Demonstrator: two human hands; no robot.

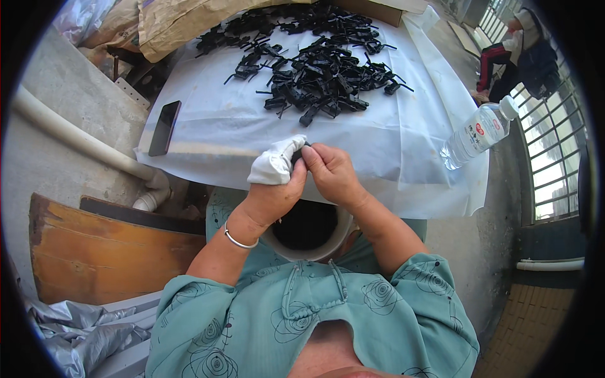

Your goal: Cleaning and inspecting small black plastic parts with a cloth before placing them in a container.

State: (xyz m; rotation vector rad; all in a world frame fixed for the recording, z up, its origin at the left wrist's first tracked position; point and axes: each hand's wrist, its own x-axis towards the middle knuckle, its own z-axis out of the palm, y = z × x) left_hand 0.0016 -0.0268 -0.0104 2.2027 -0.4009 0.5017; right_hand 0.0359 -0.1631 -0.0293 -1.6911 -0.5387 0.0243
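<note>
My left hand (275, 195) has a white cloth or glove (275, 165) over its fingers. Between it and my right hand (335, 174) is a small black part (299, 155), mostly hidden by the fingers. Both hands are closed on it, thumbs close together, at the near edge of the table. Below my hands, between my knees, stands a white bucket (345, 227) with a dark inside. Farther back on the table lies a loose pile of small black plastic parts (321, 79), many with a thin stem sticking out.
White plastic sheeting (208, 135) covers the table. A phone (165, 128) lies at the left and a clear water bottle (479, 133) stands at the right. Brown paper (189, 28) and a cardboard box (372, 11) sit at the back. Another person (529, 53) is at the far right.
</note>
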